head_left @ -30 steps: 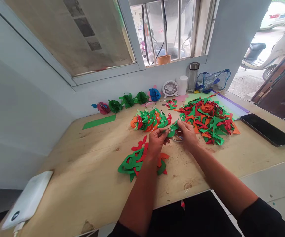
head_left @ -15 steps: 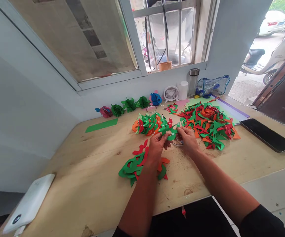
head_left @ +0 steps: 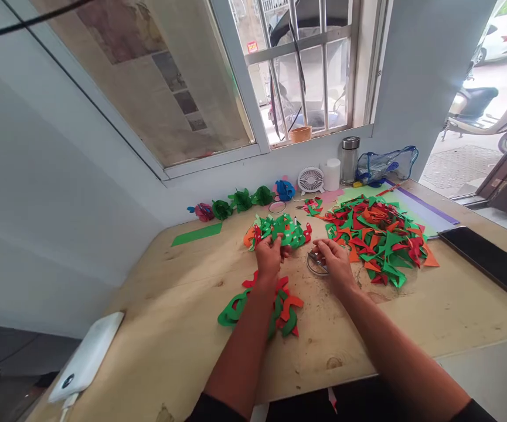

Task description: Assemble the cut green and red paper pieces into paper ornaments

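My left hand (head_left: pixel 271 257) is closed in a pinch on a green paper cutout (head_left: pixel 286 233) with small white squares, held at the near side of a row of green, red and orange cutouts (head_left: pixel 306 232). My right hand (head_left: pixel 336 259) is down on the table, fingers bent together at a thin pale ring (head_left: pixel 315 271). A dark grey sliver shows at its fingertips; what they grip is unclear. Partly under my left forearm lies a loose group of green, red and orange cutouts (head_left: pixel 231 312).
A big heap of paper scraps (head_left: pixel 380 234) lies to the right, beside a black phone (head_left: pixel 488 261). Along the wall stand paper flowers (head_left: pixel 241 200), a small white fan (head_left: pixel 310 180), a white cylinder and a glass bottle (head_left: pixel 349 161). A white device (head_left: pixel 87 354) sits at the left edge.
My hands have parted. The left has carried the green cutout slightly left towards the row; the right has let go of it and lowered to the ring. The view has tilted.
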Tool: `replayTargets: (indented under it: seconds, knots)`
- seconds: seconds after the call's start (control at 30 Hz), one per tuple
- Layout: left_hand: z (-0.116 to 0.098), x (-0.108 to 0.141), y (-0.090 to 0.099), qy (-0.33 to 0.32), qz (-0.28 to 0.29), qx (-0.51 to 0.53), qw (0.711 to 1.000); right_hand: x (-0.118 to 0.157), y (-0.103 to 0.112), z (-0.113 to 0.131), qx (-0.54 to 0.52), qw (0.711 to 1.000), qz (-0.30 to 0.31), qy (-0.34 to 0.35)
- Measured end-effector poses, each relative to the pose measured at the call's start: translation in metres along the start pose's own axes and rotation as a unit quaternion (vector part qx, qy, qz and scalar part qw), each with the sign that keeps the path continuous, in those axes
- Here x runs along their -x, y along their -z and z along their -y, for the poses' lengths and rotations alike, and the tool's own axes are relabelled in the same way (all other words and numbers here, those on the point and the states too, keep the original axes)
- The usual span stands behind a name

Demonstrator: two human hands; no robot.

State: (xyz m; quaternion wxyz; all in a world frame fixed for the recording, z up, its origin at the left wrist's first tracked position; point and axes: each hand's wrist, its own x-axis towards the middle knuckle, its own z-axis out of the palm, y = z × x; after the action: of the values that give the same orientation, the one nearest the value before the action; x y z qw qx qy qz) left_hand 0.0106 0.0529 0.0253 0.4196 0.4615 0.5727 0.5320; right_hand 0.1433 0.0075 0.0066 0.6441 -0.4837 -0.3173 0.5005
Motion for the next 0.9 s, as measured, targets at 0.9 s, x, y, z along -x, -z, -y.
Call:
replayTargets:
  seconds: [0.9]
  knots:
    - [-0.003, 0.042, 0.112, 0.04, 0.012, -0.091, 0.995, 0.077, -0.01, 0.107, -0.024, 0.933, 0.356, 0.041]
